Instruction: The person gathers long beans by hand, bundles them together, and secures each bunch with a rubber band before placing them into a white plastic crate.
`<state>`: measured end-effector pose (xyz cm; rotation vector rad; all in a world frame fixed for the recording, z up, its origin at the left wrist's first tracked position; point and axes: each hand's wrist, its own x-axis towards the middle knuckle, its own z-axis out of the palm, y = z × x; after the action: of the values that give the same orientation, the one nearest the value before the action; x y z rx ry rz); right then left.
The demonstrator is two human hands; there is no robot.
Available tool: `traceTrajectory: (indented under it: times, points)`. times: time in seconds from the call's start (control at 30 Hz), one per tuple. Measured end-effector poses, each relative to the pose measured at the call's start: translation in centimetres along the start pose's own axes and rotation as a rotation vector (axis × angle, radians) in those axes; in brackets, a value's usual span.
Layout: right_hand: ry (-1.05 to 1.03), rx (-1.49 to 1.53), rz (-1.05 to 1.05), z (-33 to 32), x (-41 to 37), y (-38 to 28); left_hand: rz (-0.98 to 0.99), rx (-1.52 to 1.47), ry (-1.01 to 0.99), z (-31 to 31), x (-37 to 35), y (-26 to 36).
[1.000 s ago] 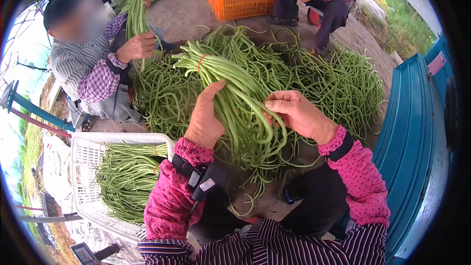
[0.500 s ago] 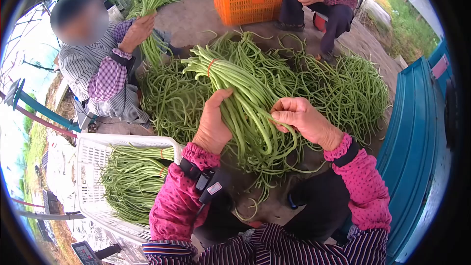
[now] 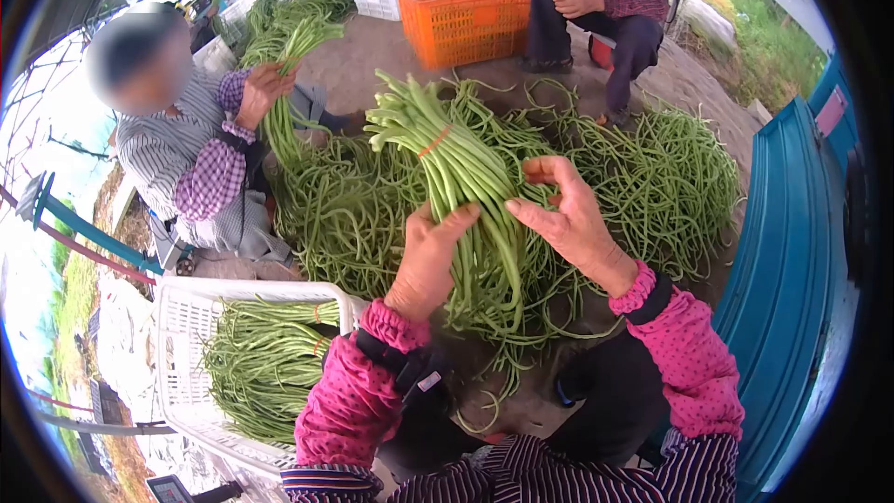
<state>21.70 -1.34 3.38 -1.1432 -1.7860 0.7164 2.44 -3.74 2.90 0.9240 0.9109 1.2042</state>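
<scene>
My left hand (image 3: 426,259) is wrapped round a bundle of long green beans (image 3: 458,172), thumb across its front. An orange-red band (image 3: 435,141) circles the bundle near its upper end, which tilts to the upper left; the beans hang down in loops below. At the bundle's right side is my right hand (image 3: 579,228), its thumb tip at the beans and its fingers curved apart. Beneath and behind spreads a heap of loose long beans (image 3: 661,186) on the ground.
A white crate (image 3: 182,354) with banded bean bundles stands at my left. To the left, a seated person (image 3: 200,168) holds beans. Another person (image 3: 596,9) sits beyond the heap, by an orange crate (image 3: 466,23). A blue metal panel (image 3: 782,270) borders my right.
My right hand has loosened its pinch on the beans and its fingers have spread. The bundle now stands more upright in my left hand. The view has shifted slightly.
</scene>
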Motion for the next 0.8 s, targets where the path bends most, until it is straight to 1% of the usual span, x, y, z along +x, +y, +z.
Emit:
traceTrajectory:
  times: [0.07,0.1,0.2,0.23,0.33,0.37,0.47,0.5,0.6,0.63,0.73,0.77,0.8]
  points:
    - [0.063,0.006,-0.145,0.3,0.8,-0.3,0.083,0.086,-0.092,0.2,0.3,-0.9]
    - [0.053,0.104,-0.066,0.3,1.0,-0.5,0.168,0.281,-0.124,0.5,0.2,-0.7]
    - [-0.181,0.362,0.000,-0.2,1.2,-2.6,0.244,0.421,-0.246,0.7,-0.4,-1.3]
    - [-0.173,0.485,0.002,0.1,1.2,-2.4,0.222,0.408,-0.233,1.0,-0.6,-1.0]
    - [-0.189,0.580,0.110,0.0,1.5,-2.0,0.171,0.433,-0.253,0.1,0.0,-0.9]
    - [-0.132,0.595,0.083,0.2,1.6,-1.8,0.180,0.386,-0.228,0.4,0.1,-0.7]
    - [-0.002,0.705,0.187,-0.9,2.1,-2.3,0.215,0.335,-0.190,0.5,0.3,-0.1]
    - [0.040,0.776,0.175,-1.6,2.4,-2.7,0.258,0.423,-0.214,-0.2,0.8,-0.7]
    - [0.094,0.853,0.171,-3.8,3.2,-2.5,0.376,0.868,-0.223,-1.1,1.4,-1.7]
    - [0.103,0.910,0.191,-4.3,3.4,-2.3,0.374,0.917,-0.180,-0.9,1.5,-2.0]
    - [0.126,0.973,0.166,-5.9,3.1,-3.9,0.528,1.008,-0.034,-0.8,2.1,-2.5]
    - [0.135,0.977,0.142,-6.4,2.9,-4.6,0.531,0.994,0.015,-0.8,2.2,-2.3]
    - [0.181,0.901,0.101,-6.9,3.0,-4.5,0.547,0.994,0.035,-0.9,2.4,-2.3]
